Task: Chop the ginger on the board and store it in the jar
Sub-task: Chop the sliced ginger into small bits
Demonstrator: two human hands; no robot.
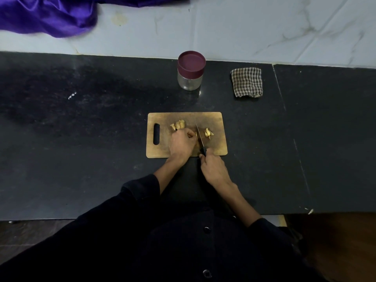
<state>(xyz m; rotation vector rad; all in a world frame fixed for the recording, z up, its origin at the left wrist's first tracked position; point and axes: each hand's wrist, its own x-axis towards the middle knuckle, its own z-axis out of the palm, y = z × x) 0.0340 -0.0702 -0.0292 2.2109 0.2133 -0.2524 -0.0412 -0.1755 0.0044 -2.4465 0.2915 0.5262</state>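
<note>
A wooden cutting board [215, 121] lies on the black counter. My left hand [182, 143] holds a piece of ginger down on the board, fingers curled over it. Uncut ginger [179, 125] sticks out beyond those fingers. My right hand [213, 169] grips the black handle of a knife [200, 137], whose blade stands against the ginger just right of my left fingers. Cut ginger pieces [208, 132] lie right of the blade. A glass jar [190, 71] with a maroon lid on it stands behind the board.
A folded checked cloth [247, 82] lies right of the jar. Purple fabric [46, 15] is bunched on the pale surface at the back left. The black counter [81, 129] stretches wide on both sides of the board.
</note>
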